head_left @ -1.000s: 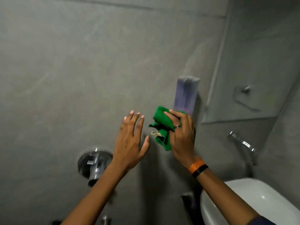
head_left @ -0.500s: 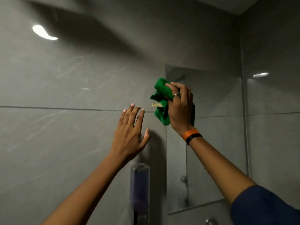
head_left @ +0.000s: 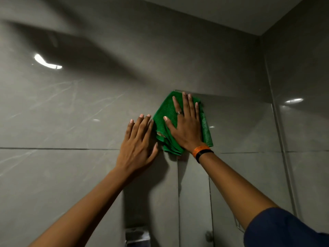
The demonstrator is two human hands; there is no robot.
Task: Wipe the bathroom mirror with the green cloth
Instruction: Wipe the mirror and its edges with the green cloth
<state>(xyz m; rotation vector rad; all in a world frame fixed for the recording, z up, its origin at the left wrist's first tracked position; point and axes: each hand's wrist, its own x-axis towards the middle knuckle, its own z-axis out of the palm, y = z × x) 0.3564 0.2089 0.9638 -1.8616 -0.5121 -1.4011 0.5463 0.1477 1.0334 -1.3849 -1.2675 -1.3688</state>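
The green cloth (head_left: 164, 113) is pressed flat against the top left corner of the bathroom mirror (head_left: 238, 132). My right hand (head_left: 187, 127) lies spread on the cloth, fingers apart, palm holding it to the glass; it wears a ring and an orange and black wristband. My left hand (head_left: 138, 145) rests open on the grey wall tile just left of the mirror's edge, touching the cloth's left side with its fingertips. The cloth's lower folds hang below my right palm.
Grey glossy wall tiles (head_left: 62, 113) surround the mirror, with light reflections on them. The top of a soap dispenser (head_left: 136, 235) shows at the bottom, left of the mirror. A side wall (head_left: 302, 104) meets the mirror wall at the right.
My right hand rose and flattened the bunched cloth onto the mirror's top left corner. My left hand moved up with it. The view tilted upward, away from the basin and tap.
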